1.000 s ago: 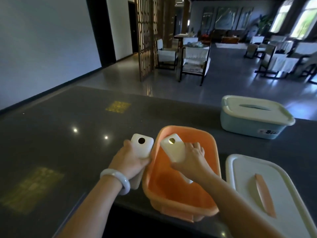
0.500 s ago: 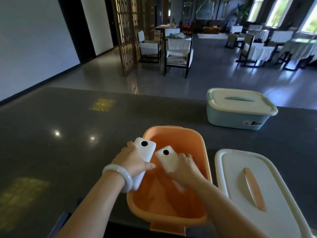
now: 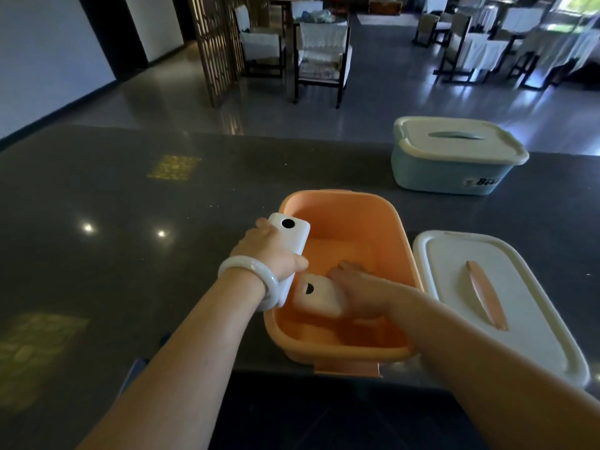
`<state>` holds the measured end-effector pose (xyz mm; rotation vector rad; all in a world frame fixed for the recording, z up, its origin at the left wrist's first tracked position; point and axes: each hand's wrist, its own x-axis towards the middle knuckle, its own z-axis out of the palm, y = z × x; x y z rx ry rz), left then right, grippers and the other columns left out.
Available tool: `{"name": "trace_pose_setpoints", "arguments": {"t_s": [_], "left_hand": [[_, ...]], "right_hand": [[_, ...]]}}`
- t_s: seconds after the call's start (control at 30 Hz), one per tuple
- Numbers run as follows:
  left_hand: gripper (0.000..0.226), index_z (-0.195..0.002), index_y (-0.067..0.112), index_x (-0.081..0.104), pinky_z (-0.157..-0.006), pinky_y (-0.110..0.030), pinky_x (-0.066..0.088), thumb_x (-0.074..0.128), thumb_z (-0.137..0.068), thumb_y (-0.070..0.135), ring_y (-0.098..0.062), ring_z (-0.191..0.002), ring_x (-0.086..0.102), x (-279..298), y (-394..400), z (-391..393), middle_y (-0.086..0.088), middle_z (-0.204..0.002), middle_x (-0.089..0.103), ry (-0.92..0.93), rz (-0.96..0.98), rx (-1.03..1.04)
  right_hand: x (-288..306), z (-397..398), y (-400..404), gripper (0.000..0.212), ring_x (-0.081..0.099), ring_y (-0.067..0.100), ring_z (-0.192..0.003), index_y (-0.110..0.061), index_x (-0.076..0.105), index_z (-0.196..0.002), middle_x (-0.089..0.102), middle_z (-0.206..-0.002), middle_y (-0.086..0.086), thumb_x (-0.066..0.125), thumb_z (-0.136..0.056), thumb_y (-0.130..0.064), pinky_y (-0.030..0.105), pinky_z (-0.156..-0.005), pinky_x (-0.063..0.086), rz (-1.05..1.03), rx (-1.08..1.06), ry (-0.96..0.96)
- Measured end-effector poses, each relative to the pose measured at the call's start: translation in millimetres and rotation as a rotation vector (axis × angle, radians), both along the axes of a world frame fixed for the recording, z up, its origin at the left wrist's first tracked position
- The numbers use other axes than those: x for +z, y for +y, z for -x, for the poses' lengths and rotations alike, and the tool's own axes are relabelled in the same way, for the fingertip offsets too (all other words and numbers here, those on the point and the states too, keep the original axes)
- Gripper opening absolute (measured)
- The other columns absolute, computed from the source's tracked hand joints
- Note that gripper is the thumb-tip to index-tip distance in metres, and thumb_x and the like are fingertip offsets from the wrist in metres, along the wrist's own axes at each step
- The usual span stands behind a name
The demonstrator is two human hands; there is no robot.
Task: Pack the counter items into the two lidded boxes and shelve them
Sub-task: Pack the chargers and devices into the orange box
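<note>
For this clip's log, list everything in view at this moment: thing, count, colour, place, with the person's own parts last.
orange box: 1, orange, open, near counter edge, centre.
white blocks: 2, white, each with a dark round spot; one over the box's left rim, one low inside the box.
loose lid: 1, white with orange handle, flat on counter right of orange box.
blue box: 1, pale blue, white lid on, far right of counter.
counter: 1, dark, glossy.
chairs and tables: several, dark frames with white covers, room beyond.
bangle: 1, white, left wrist.
left hand: grips the upper block.
right hand: inside the box, on the lower block.
</note>
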<state>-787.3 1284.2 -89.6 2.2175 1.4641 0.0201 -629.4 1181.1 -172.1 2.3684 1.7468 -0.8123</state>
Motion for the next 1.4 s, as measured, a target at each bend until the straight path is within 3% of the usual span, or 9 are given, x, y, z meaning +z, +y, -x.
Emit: {"name": "trace_pose_setpoints", "arguments": {"t_s": [0.13, 0.3, 0.47, 0.67, 0.8, 1.3, 1.4], "left_hand": [[0.075, -0.122, 0.02, 0.03, -0.06, -0.036, 0.045, 0.076, -0.069, 0.045, -0.022, -0.073, 0.054, -3.8, 4.4, -0.7, -0.005, -0.096, 0.049, -0.019, 0.035, 0.016], [0.067, -0.108, 0.021, 0.028, -0.053, -0.032, 0.04, 0.076, -0.068, 0.045, -0.019, -0.067, 0.051, -7.9, 9.6, 1.4, -0.001, -0.084, 0.046, -0.059, 0.059, 0.01], [0.074, -0.12, 0.02, 0.031, -0.05, -0.03, 0.038, 0.076, -0.068, 0.046, -0.017, -0.064, 0.048, -12.1, 9.4, 0.8, -0.001, -0.089, 0.046, -0.066, 0.033, 0.008], [0.075, -0.12, 0.019, 0.032, -0.048, -0.028, 0.037, 0.076, -0.067, 0.047, -0.017, -0.064, 0.049, -12.6, 10.5, 0.3, 0.001, -0.082, 0.042, -0.062, 0.026, 0.006], [0.074, -0.121, 0.019, 0.032, -0.048, -0.028, 0.038, 0.075, -0.068, 0.048, -0.018, -0.065, 0.05, -13.5, 11.4, 2.6, -0.002, -0.089, 0.048, -0.067, 0.034, -0.002], [0.074, -0.124, 0.019, 0.031, -0.046, -0.027, 0.033, 0.074, -0.072, 0.05, -0.016, -0.067, 0.048, -12.1, 9.2, 5.8, -0.003, -0.1, 0.048, -0.067, 0.013, -0.022], [0.075, -0.125, 0.019, 0.031, -0.05, -0.028, 0.036, 0.074, -0.072, 0.05, -0.021, -0.078, 0.054, -12.0, 8.5, 5.6, -0.004, -0.103, 0.048, -0.064, 0.015, -0.03]], "right_hand": [[-7.3, 6.4, 1.3, 0.088, 0.036, 0.023, -0.125, -0.032, 0.028, -0.14, 0.032, -0.14, -0.003, 0.079, -0.068, -0.04, 0.045, -0.103, 0.033, 0.069, 0.107, -0.028], [-7.2, 9.5, 4.4, 0.087, 0.033, 0.023, -0.125, -0.032, 0.03, -0.141, 0.032, -0.138, -0.002, 0.078, -0.069, -0.043, 0.043, -0.103, 0.032, 0.064, 0.083, -0.012], [2.5, 6.8, 9.7, 0.062, 0.038, 0.018, -0.122, -0.039, 0.04, -0.139, 0.041, -0.131, -0.006, 0.068, -0.083, -0.043, 0.037, -0.1, 0.035, 0.02, -0.059, 0.16], [5.6, 3.8, 9.0, 0.057, 0.048, 0.01, -0.101, -0.044, 0.048, -0.127, 0.046, -0.114, -0.014, 0.076, -0.08, -0.028, 0.024, -0.077, 0.045, 0.091, -0.055, 0.269], [4.8, 1.9, 6.9, 0.056, 0.049, 0.006, -0.088, -0.044, 0.048, -0.122, 0.047, -0.101, -0.02, 0.077, -0.078, -0.027, 0.02, -0.066, 0.044, 0.127, -0.05, 0.312], [2.9, 3.2, 6.7, 0.058, 0.054, 0.009, -0.094, -0.041, 0.048, -0.12, 0.055, -0.11, -0.012, 0.081, -0.072, -0.033, 0.026, -0.072, 0.047, 0.179, -0.026, 0.329], [2.0, 3.2, 6.3, 0.059, 0.054, 0.009, -0.094, -0.044, 0.046, -0.118, 0.055, -0.109, -0.014, 0.081, -0.071, -0.035, 0.025, -0.07, 0.046, 0.196, -0.011, 0.328]]}}
